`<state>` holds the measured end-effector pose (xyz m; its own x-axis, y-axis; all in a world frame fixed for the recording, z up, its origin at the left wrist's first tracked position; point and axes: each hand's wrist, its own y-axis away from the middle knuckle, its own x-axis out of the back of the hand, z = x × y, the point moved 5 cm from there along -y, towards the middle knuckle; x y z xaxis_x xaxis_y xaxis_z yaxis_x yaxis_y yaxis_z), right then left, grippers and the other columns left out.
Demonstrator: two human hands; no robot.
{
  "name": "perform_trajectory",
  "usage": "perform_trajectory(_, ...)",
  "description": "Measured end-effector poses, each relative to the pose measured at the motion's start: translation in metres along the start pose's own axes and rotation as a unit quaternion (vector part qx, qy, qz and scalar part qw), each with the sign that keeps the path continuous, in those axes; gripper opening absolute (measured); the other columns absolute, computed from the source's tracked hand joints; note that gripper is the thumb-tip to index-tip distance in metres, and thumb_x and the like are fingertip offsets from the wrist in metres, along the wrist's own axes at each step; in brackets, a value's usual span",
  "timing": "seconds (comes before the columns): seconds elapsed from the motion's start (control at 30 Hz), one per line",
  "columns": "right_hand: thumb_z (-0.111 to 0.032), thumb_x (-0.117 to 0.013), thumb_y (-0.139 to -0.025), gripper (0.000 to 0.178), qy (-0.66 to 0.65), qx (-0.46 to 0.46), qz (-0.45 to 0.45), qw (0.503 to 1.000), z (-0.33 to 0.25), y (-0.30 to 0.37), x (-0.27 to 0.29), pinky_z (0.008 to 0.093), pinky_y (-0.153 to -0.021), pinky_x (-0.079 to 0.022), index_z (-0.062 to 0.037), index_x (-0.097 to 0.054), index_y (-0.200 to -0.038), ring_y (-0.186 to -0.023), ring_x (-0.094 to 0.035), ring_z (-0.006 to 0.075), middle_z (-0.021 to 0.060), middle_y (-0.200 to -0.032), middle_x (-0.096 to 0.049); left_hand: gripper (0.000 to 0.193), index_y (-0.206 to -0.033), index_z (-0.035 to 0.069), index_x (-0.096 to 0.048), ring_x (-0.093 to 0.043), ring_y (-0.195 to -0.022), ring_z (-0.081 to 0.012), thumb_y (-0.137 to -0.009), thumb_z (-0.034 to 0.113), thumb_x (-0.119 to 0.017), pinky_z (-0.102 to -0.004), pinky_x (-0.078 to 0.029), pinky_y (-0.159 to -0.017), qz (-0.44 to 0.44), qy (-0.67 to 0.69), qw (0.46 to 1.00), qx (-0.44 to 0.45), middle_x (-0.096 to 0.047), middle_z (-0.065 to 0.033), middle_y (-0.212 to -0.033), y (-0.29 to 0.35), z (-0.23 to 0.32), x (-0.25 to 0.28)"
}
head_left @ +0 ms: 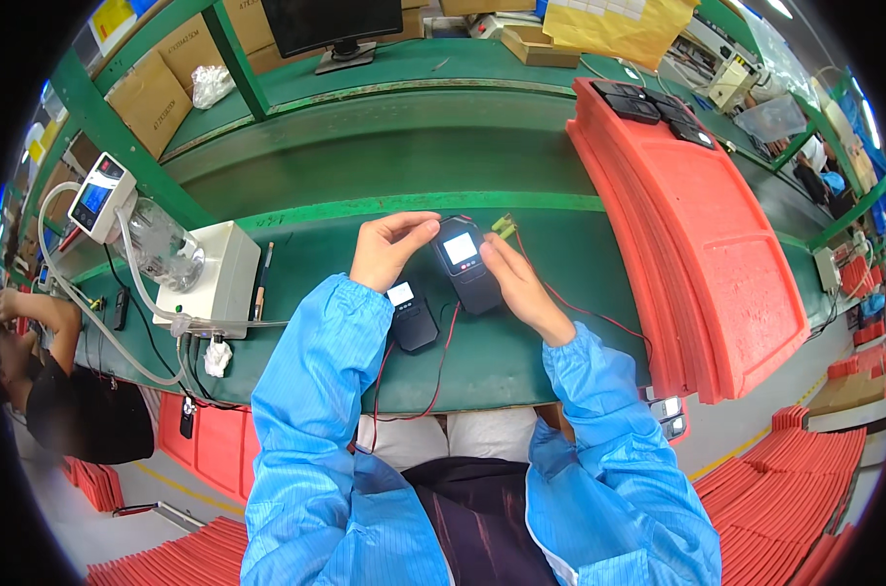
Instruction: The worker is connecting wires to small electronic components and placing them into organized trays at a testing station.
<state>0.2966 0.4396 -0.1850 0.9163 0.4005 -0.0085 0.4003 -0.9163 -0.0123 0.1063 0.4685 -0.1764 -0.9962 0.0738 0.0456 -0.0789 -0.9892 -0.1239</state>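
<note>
Black casing, blocky with angled upper corners, forms the handheld device (476,289) between your hands, just off the middle of your view toward 1 o'clock. Its square screen glows white near the far end, a short row of small buttons sits beneath, at least one of them red, and the near part is plain and dark. Your right hand (524,291) grips the 3 o'clock side, thumb laid at the edge beside the screen. Your left hand (388,252) has thumb and forefinger drawn close together at the 10 o'clock corner; whether they pinch the casing or something small cannot be told. A similar black unit (418,329) lies on the green bench (580,259), between 7 and 8 o'clock from yours, its screen also lit.

Dark print marks the cardboard cartons (150,103) at your 10 o'clock. Any characters on your device's screen are lost in glare, and those on the blue display of the white instrument (99,198), between 9 and 10 o'clock, are too small to make out.

Your right fingers are partly hidden behind the casing. At 11 o'clock the upper edge cuts off the monitor (337,21); at 9 o'clock a co-worker's arm (54,314) blurs into the dark rim.
</note>
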Motion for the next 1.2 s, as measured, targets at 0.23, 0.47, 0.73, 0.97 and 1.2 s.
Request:
perform_trajectory(0.23, -0.033, -0.041, -0.106, 0.033, -0.034, 0.053, 0.056, 0.996, -0.004, 0.007, 0.012, 0.0218, -0.073, -0.042, -0.0026, -0.054, -0.111, -0.082, -0.049, 0.005, -0.0007, -0.089, -0.054, 0.027, -0.115, 0.0, -0.068, -0.064, -0.093, -0.0121, -0.093, 0.016, -0.067, -0.028, -0.05, -0.085, -0.044, 0.008, 0.999, -0.022, -0.071, -0.0054, -0.098, -0.003, 0.005, -0.024)
perform_trajectory(0.47, -0.035, -0.046, -0.102, 0.045, 0.373, 0.021, 0.011, 0.928, -0.014, 0.006, 0.027, 0.0329, -0.091, -0.044, 0.0005, -0.05, -0.129, -0.11, -0.056, 0.0272, 0.0145, -0.116, -0.061, 0.024, -0.111, 0.003, -0.068, -0.062, -0.088, -0.0098, -0.096, 0.02, -0.063, -0.026, -0.05, -0.079, -0.045, -0.172, 0.983, -0.045, -0.069, -0.0024, -0.097, 0.001, 0.021, -0.047)
perform_trajectory(0.73, -0.021, -0.073, -0.084, 0.047, 0.263, 0.371, 0.132, 0.881, -0.056, 0.021, 0.03, 0.0381, -0.094, -0.048, -0.0039, -0.059, -0.125, -0.114, -0.057, 0.0354, 0.0157, -0.125, -0.061, 0.029, -0.113, 0.004, -0.067, -0.062, -0.082, -0.0097, -0.097, 0.027, -0.058, -0.024, -0.049, -0.072, 0.056, 0.044, 0.997, -0.017, -0.068, -0.0028, -0.088, -0.019, 0.007, -0.03)
perform_trajectory(0.97, -0.017, -0.078, -0.077, 0.04, 0.305, 0.384, 0.014, 0.871, -0.046, 0.013, 0.015, 0.0361, -0.083, -0.054, -0.0039, -0.067, -0.114, -0.098, -0.065, 0.028, 0.0134, -0.111, -0.067, 0.041, -0.118, 0.008, -0.065, -0.06, -0.076, -0.008, -0.103, 0.04, -0.044, -0.0208, -0.046, -0.064, -0.097, -0.024, 0.989, 0.112, -0.066, -0.0019, -0.09, -0.014, 0.001, -0.006)
perform_trajectory(1.2, -0.015, -0.067, -0.089, 0.017, 0.004, 0.212, 0.302, 0.929, -0.109, -0.021, 0.126, 0.0264, -0.051, -0.05, 0.0002, -0.065, -0.097, -0.063, -0.061, 0.0135, 0.0028, -0.077, -0.061, 0.04, -0.119, 0.004, -0.064, -0.051, -0.064, -0.0085, -0.103, 0.036, -0.046, -0.0234, -0.041, -0.06, 0.093, -0.134, 0.987, 0.005, -0.063, -0.0005, -0.079, -0.013, -0.036, 0.123)
